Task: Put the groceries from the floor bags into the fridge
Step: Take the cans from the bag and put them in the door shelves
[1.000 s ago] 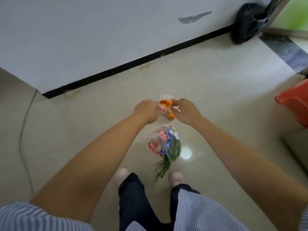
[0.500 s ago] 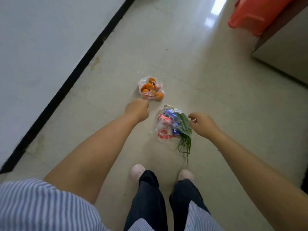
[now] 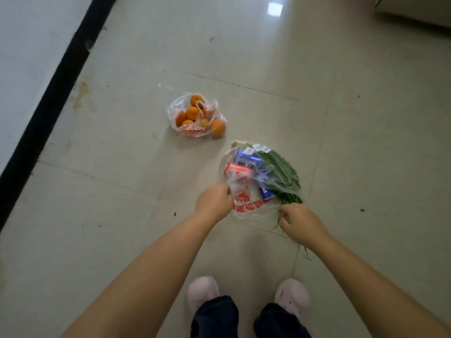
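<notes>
Two clear plastic bags lie on the tiled floor. The farther bag (image 3: pixel 197 117) holds several oranges and nothing touches it. The nearer bag (image 3: pixel 258 176) holds green leafy stalks, blue cartons and a red packet. My left hand (image 3: pixel 214 202) is closed on the left edge of this nearer bag. My right hand (image 3: pixel 299 219) pinches its lower right edge, by the green stalks that stick out. The fridge is out of view.
A white wall with a black skirting strip (image 3: pixel 48 111) runs along the left. A pale cabinet base (image 3: pixel 415 11) shows at the top right. My feet in pink slippers (image 3: pixel 203 292) stand just behind the nearer bag.
Both hands have left the bag of oranges and come back to the nearer bag, closing on its edges. The view has swung right and nearer to the floor.
</notes>
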`<act>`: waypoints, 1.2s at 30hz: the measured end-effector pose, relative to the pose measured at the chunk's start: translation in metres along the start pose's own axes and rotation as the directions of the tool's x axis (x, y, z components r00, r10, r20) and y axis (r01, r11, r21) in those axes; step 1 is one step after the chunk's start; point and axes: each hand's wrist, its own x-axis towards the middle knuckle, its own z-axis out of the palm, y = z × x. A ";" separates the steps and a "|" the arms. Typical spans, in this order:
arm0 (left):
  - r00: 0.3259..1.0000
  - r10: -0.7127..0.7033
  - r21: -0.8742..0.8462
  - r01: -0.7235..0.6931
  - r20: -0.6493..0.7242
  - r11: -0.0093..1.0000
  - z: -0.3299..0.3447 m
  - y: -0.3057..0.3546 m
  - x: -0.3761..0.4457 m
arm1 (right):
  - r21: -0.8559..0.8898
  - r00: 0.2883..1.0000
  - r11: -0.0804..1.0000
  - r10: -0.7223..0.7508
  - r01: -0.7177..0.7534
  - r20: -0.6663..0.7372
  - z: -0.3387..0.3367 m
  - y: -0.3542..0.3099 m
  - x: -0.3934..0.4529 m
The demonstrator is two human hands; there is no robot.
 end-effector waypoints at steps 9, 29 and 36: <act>0.800 0.345 0.092 -0.346 -0.491 0.934 0.188 -0.051 0.174 | -0.337 0.825 0.928 -0.313 0.160 -0.471 0.134 0.068 0.167; 0.694 0.614 0.786 -0.111 -0.377 0.609 0.150 -0.085 0.278 | -0.517 0.920 0.834 -0.336 0.192 -0.200 0.129 0.080 0.285; 0.819 0.418 0.475 -0.209 -0.392 0.855 0.161 -0.103 0.287 | -0.523 0.712 0.838 -0.463 0.157 -0.527 0.147 0.078 0.282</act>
